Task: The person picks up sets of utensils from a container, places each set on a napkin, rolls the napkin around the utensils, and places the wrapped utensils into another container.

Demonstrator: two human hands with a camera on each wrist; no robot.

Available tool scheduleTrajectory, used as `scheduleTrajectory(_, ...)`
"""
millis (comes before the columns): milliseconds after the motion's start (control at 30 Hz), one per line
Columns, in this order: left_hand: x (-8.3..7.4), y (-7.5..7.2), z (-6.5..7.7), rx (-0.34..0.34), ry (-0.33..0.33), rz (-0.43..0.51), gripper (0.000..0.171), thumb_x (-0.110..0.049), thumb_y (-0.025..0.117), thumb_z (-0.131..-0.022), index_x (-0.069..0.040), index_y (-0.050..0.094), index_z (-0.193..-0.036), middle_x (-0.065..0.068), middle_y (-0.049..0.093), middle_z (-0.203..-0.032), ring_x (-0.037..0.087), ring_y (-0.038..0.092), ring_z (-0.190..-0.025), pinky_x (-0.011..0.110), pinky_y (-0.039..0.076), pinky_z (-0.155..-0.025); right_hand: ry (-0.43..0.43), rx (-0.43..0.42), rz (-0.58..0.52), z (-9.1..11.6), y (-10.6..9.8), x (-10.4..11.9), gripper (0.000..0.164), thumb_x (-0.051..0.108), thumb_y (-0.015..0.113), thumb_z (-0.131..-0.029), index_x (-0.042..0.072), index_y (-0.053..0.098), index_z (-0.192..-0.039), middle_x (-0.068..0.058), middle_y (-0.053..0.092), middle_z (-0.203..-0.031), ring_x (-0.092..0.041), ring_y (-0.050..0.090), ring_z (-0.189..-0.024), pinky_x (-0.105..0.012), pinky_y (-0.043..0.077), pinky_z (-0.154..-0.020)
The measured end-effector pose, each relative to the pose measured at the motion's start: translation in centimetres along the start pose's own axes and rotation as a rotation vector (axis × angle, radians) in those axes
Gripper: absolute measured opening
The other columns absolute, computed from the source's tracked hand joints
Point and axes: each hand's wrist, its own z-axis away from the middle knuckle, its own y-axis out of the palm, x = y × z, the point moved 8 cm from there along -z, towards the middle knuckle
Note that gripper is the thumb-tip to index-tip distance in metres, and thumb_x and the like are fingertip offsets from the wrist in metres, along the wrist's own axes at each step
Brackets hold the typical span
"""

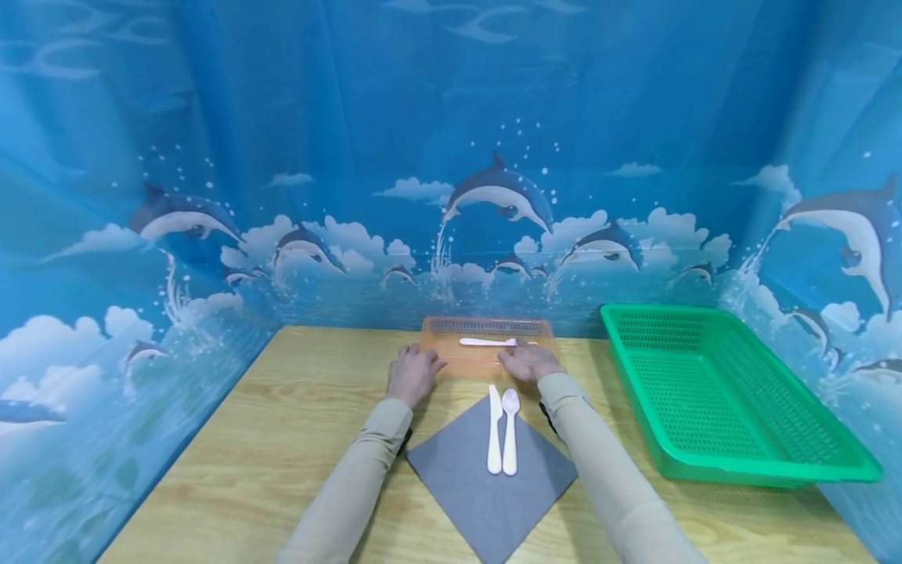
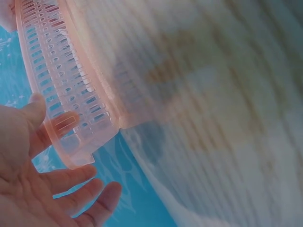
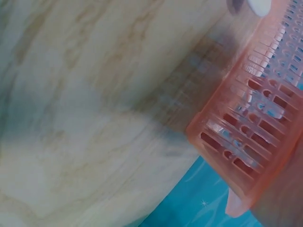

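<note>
My left hand [image 1: 413,374] is at the left end of a translucent orange basket [image 1: 461,362]. In the left wrist view its thumb and index finger [image 2: 65,122] lie on either side of the basket's rim, while the other fingers stay extended. A white fork [image 1: 486,342] lies across the basket, handle to the left. My right hand [image 1: 530,362] reaches over the front right of the basket, its fingertips overlapping the fork's right end. Whether they grip it is hidden. The right wrist view shows mostly the slotted basket end [image 3: 258,137], with the hand partly behind it.
In front of the basket, a white knife [image 1: 495,439] and a white spoon [image 1: 510,439] lie side by side on a dark grey cloth [image 1: 458,462]. A large green basket [image 1: 637,407] stands at the right of the wooden table [image 1: 282,423]. A dolphin-patterned curtain [image 1: 352,157] surrounds it.
</note>
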Motion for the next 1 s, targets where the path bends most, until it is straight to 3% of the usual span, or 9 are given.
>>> scheduleTrajectory(200, 0.05, 0.19, -0.21, 0.006, -0.004, -0.01, 0.039, -0.047, 0.048, -0.101, -0.017, 0.071, -0.114, 0.016, 0.062, -0.124, 0.038, 0.049, -0.125, 0.058, 0.05, -0.092, -0.007, 0.047, 0.001, 0.0, 0.2, 0.11, 0.063, 0.042, 0.014, -0.102, 0.011, 0.035, -0.152, -0.017, 0.015, -0.163, -0.042, 0.014, -0.149, -0.055, 0.018, -0.121)
scheduleTrajectory(433, 0.04, 0.12, -0.27, -0.002, 0.007, -0.018, 0.039, -0.046, 0.049, -0.1, -0.017, 0.071, -0.113, 0.016, 0.063, -0.121, 0.037, 0.051, -0.122, 0.056, 0.051, -0.089, 0.008, 0.149, -0.049, -0.19, 0.64, 0.04, 0.06, 0.041, 0.017, -0.103, 0.012, 0.024, -0.156, -0.013, 0.015, -0.164, -0.04, 0.005, -0.151, -0.054, 0.004, -0.123)
scheduleTrajectory(667, 0.14, -0.19, -0.35, -0.019, 0.024, -0.02, 0.04, -0.047, 0.049, -0.1, -0.017, 0.072, -0.112, 0.016, 0.065, -0.121, 0.038, 0.052, -0.122, 0.056, 0.053, -0.087, 0.03, 0.05, 0.04, -0.81, -0.05, 0.01, 0.063, 0.046, 0.017, -0.102, 0.012, 0.035, -0.152, -0.016, 0.016, -0.163, -0.041, 0.012, -0.15, -0.053, 0.015, -0.123)
scheduleTrajectory(1000, 0.15, 0.06, -0.49, -0.005, 0.008, -0.005, 0.038, -0.046, 0.05, -0.1, -0.017, 0.072, -0.112, 0.015, 0.064, -0.12, 0.038, 0.052, -0.121, 0.057, 0.052, -0.087, 0.032, 0.034, 0.004, -0.53, 0.02, -0.35, 0.065, 0.049, 0.019, -0.102, 0.01, 0.043, -0.148, -0.017, 0.015, -0.163, -0.038, 0.017, -0.15, -0.056, 0.022, -0.12)
